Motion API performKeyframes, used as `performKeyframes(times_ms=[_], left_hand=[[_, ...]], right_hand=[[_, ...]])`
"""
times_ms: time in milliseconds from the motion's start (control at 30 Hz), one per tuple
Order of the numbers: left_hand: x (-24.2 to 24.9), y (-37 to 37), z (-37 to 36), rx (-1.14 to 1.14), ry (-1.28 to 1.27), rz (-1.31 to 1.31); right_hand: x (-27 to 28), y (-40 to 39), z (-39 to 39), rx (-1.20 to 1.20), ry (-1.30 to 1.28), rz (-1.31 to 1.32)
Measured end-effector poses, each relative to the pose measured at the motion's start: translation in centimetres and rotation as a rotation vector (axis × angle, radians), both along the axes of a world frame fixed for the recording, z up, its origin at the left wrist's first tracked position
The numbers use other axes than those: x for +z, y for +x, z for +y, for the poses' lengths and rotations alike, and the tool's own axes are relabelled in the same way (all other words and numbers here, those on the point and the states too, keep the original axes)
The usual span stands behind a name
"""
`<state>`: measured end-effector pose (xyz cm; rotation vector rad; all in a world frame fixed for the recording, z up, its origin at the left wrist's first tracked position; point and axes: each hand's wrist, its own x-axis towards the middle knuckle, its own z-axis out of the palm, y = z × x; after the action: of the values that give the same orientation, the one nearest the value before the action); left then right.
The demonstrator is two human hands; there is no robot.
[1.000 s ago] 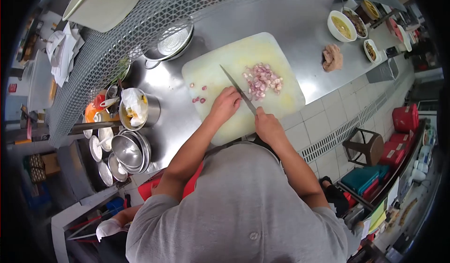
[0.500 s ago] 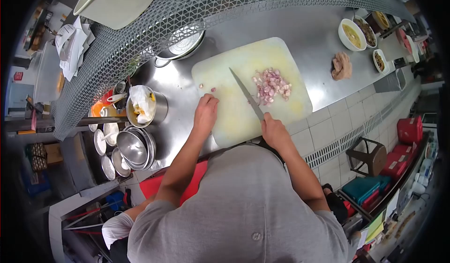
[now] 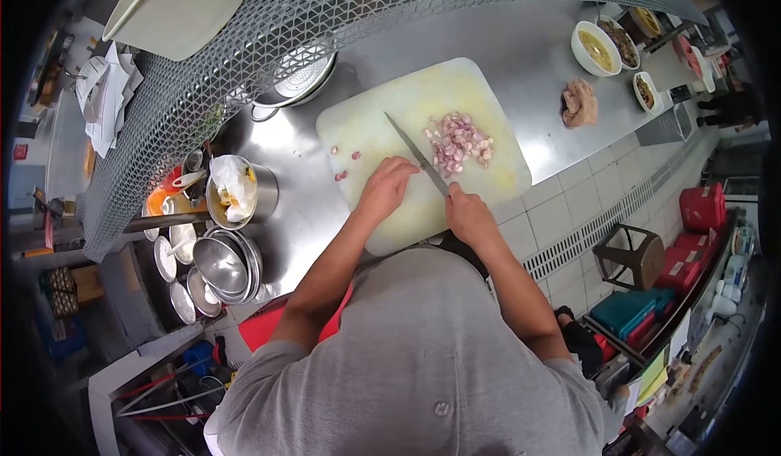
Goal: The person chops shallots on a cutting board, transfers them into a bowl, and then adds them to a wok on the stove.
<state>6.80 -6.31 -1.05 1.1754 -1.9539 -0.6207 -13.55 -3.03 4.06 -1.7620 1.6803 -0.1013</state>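
A pale cutting board (image 3: 390,212) with yellowish stains lies on the steel counter. My right hand (image 3: 470,213) is wrapped round the handle of a long knife (image 3: 416,153), whose blade points up and left across the board. Just left of the blade, my left hand (image 3: 386,189) is over the board, its fingertips close to the knife; anything between them is too small to make out. A pile of chopped purple-white shallots (image 3: 460,143) lies right of the blade. Several small shallot pieces (image 3: 340,176) are near the board's left edge.
On the left are a steel pot (image 3: 265,194) with a white bag and stacked metal bowls (image 3: 228,265). A colander (image 3: 305,74) sits behind. At right are a crumpled brown cloth (image 3: 579,104) and a bowl of yellow liquid (image 3: 596,49). A mesh shelf (image 3: 366,8) overhangs the counter.
My left hand has moved right from the board's left edge to beside the knife. More small pieces now show at the left edge. The whole view has shifted slightly.
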Motion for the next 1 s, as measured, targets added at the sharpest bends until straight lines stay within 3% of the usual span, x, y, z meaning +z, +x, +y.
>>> performKeyframes(times_ms=[33,100,833,933,1000], left_hand=[[0.1,0.1,0.3,-0.005,0.004,-0.002],[0.3,0.1,0.5,0.204,0.15,0.066],[-2.1,0.4,-0.1,0.061,0.05,0.011],[-4.0,1.5,-0.4,0.014,0.14,-0.039],[-3.8,1.1,-0.5,-0.017,-0.015,0.051]], right_hand=[[0.3,0.1,0.1,-0.005,0.004,-0.002],[1.2,0.3,0.0,-0.006,0.001,-0.012],[-0.5,2.5,0.6,0.158,0.083,0.122],[-3.4,2.7,2.0,0.132,-0.186,-0.078],[-3.8,3.8,1.9,0.053,-0.194,-0.04]])
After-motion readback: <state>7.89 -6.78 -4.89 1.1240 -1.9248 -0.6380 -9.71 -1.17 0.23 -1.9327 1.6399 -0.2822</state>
